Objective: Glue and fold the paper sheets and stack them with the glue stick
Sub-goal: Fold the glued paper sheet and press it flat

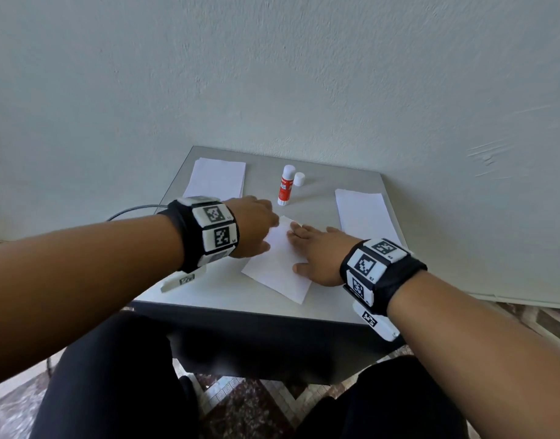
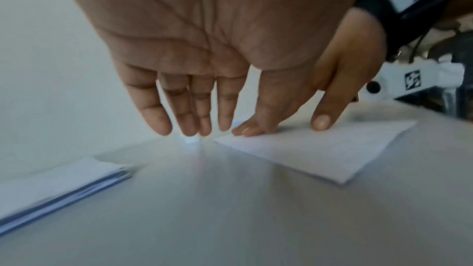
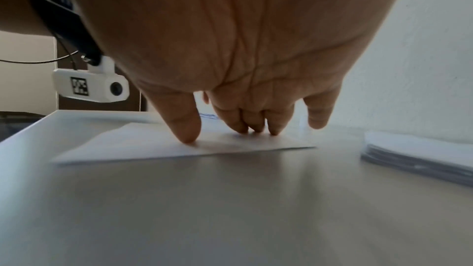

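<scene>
Right now we are pressing our right hand (image 1: 316,253) flat on the middle sheet (image 1: 274,270), fingers (image 3: 258,120) straight and spread, thumb and three fingertips touching the paper while the little finger is hanging just off it. Our left hand (image 1: 256,226) is hovering at the sheet's far left corner with its fingers (image 2: 184,108) straight and relaxed, gripping nothing; whether they are touching the paper we cannot tell.

Counting outward, we are seeing three lots of white paper on the desk (image 1: 209,296): the single sheet under our hand, lying skewed to the desk's edges; a left stack (image 1: 217,179) at the far left corner; and a right stack (image 1: 366,213) by the right edge. The wrist views are showing several layers in each stack. One glue stick (image 1: 285,185) is standing upright beyond the middle sheet, red-labelled with a white body, and its one white cap (image 1: 299,179) is sitting just beside it on the right.

The middle sheet is looking plain white, flat, its near corner pointing toward the desk's front edge without overhanging it. Bare grey desk is lying open between the sheet and both stacks, and between the sheet and the glue stick. The desk is sitting close against a pale wall (image 1: 272,74) behind.
</scene>
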